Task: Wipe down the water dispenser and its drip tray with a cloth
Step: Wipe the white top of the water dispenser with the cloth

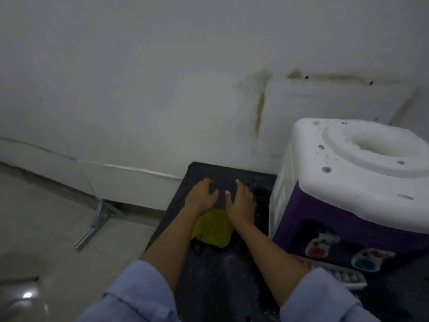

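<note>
A white-topped, purple-fronted water dispenser (348,182) stands at the right on a dark counter (220,287). Its grey drip tray (336,274) juts out below two taps. A yellow-green cloth (212,228) lies on the counter between my forearms, partly under my wrists. My left hand (200,196) rests on the dark surface beyond the cloth with its fingers bent. My right hand (240,202) lies beside it, fingers fairly straight, pressing on the surface. Both hands are left of the dispenser and apart from it.
A stained white wall (162,89) rises behind the counter. Tiled floor (46,228) lies to the left, with a metal bar (92,226) near the skirting. The dispenser's top is spotted with droplets or dirt.
</note>
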